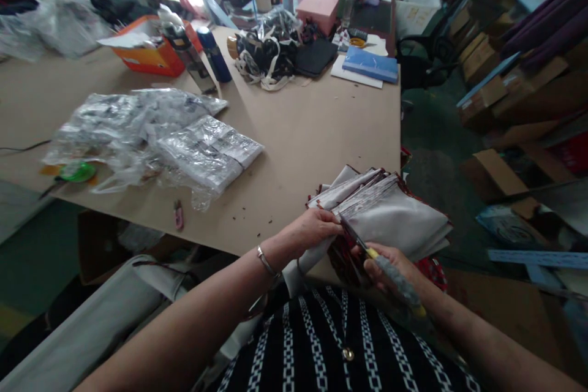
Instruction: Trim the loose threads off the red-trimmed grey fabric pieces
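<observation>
A stack of pale grey-white folded fabric pieces point(399, 220) with dark reddish edges lies at the table's front right corner, partly hanging over it. My left hand point(315, 229), a silver bracelet on its wrist, is closed on the near left edge of the stack. Wrapped round the handle of scissors point(399, 278), my right hand point(388, 263) is just below the stack. The handle looks yellow with a fuzzy grey wrapping, and the blades point toward my left fingertips at the fabric edge. Some of the handle is blurred.
Clear plastic bags point(206, 147) cover the table's left side. Pink-handled snippers point(178, 214) lie near the front edge. Behind are an orange box point(151, 58), a blue bottle point(214, 55) and a blue folder point(370, 65). Cardboard boxes point(500, 177) stand on the right.
</observation>
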The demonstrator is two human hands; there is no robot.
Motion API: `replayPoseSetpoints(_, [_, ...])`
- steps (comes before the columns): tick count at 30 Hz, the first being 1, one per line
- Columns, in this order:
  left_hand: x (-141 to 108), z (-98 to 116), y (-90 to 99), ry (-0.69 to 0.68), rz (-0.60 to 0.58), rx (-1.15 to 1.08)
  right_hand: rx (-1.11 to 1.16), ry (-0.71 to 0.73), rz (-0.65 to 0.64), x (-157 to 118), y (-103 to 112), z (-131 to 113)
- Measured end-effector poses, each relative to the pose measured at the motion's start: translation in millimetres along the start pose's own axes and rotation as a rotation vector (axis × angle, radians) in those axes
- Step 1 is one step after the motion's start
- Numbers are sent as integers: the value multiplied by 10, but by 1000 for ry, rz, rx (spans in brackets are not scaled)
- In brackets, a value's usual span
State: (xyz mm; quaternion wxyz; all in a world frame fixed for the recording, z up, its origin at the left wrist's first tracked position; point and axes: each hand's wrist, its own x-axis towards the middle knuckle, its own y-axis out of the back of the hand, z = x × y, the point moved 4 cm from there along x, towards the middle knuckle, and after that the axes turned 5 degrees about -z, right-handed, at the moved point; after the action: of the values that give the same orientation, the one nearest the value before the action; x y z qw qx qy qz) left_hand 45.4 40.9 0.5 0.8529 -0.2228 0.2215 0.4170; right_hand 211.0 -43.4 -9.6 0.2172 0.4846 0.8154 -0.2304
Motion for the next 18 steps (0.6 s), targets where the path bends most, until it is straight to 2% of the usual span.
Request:
replayPoseSetpoints(3, [-79, 132, 16, -6, 0, 24, 60, 50, 88, -26, 5, -241])
replayPoseSetpoints(7, [-191, 314, -86, -83, -9, 48, -7, 313, 291, 126, -82, -591])
replayPoseSetpoints(10, [-257, 423, -159, -217, 18, 56, -103, 422, 300, 328, -246, -713])
replayPoseSetpoints(12, [-329, 452, -119, -325, 86, 74, -153, 464, 260, 413, -326, -769])
replayPoseSetpoints(15, [-549, 355, 91, -462, 287, 225, -162, 488, 276, 390, -298, -882])
replayPoseSetpoints(17, [-738, 150, 246, -494, 407, 373, -101, 456, 338, 308, -201, -985])
replayPoseSetpoints(18, [-819, -1, 302, -474, 425, 425, -58, 447, 369, 258, -148, -1051])
